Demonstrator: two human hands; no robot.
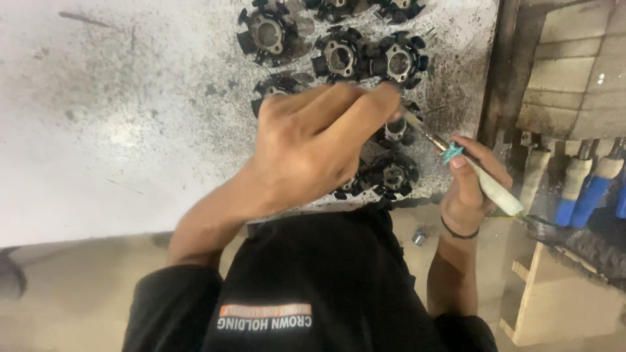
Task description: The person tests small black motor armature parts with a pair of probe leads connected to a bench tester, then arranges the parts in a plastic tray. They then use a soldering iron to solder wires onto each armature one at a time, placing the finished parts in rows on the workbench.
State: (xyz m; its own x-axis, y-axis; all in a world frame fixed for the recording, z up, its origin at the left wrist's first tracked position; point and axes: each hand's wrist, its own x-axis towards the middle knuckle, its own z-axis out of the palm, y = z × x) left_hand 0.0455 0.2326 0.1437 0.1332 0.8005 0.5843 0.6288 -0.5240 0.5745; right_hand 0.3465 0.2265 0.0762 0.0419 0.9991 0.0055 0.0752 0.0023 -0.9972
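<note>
Over grey tabletop (130,130): left hand (313,146) curled above black stator cores (339,55), hiding some; right hand (473,186) gripping white-handled tool (486,182).

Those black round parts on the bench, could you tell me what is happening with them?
A person works over a cluster of black toothed ring parts on a speckled white bench. The right hand holds a soldering iron by its pale handle, tip aimed at one part. The left hand reaches over that same part, fingers pinched near the tip.

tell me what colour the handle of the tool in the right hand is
Off-white handle with a teal collar, held in the right hand; head view.
</note>
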